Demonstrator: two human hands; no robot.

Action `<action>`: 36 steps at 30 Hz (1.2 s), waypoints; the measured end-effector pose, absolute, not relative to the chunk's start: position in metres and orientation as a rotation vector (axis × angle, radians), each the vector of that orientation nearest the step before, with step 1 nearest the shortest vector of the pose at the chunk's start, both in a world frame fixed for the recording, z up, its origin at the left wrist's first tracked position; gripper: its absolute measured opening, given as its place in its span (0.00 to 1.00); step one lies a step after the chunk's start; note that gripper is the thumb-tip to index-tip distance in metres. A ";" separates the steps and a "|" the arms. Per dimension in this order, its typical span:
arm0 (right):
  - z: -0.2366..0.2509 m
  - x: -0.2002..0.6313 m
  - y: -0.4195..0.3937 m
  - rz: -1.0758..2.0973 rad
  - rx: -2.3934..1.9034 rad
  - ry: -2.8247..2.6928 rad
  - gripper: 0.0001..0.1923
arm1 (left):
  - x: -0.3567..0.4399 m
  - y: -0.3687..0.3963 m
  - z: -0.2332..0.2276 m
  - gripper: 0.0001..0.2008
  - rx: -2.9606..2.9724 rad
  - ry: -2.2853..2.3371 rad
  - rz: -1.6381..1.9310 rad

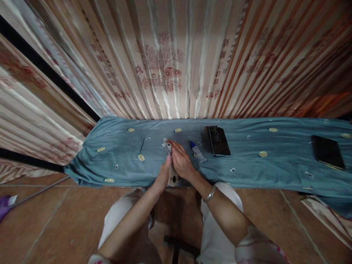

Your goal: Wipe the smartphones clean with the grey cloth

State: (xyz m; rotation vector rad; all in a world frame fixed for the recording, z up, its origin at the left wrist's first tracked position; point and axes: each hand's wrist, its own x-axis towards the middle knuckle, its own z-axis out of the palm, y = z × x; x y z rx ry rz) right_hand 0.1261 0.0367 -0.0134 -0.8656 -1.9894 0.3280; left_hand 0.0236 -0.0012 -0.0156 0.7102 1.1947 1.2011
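My left hand (164, 172) and my right hand (181, 161) meet over the bed-like covered surface. Both are closed on a small crumpled grey cloth (166, 146), which pokes out past the fingertips. Below them, near the front edge, a pale flat object (173, 179) with dark round spots shows between the wrists; the hands hide most of it. Just right of my right hand lies a clear bottle (199, 153) with a blue cap, on its side.
A stack of dark, glossy flat devices (218, 141) lies right of the bottle. Farther right is another black flat item (327, 152). The teal patterned sheet (156, 128) covers the surface. Curtains (176, 58) hang behind it. A purple object (4, 207) sits on the floor at left.
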 end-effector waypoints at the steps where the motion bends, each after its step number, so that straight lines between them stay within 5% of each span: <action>1: -0.013 0.126 0.037 0.346 -0.864 -1.979 0.25 | 0.023 -0.002 -0.016 0.22 0.723 1.198 1.175; 15: -0.030 0.126 0.042 0.492 -1.081 -1.838 0.25 | 0.019 0.002 0.008 0.29 0.382 1.010 1.117; 24: -0.025 0.120 0.025 0.363 -0.858 -2.018 0.26 | 0.016 0.010 -0.009 0.21 0.436 0.988 1.329; 33: -0.026 0.106 -0.006 0.373 -0.747 -2.109 0.25 | -0.002 0.012 0.000 0.28 0.338 1.076 1.248; 36: -0.024 0.113 -0.003 0.376 -0.765 -2.119 0.24 | 0.006 0.011 -0.003 0.23 0.368 1.110 1.286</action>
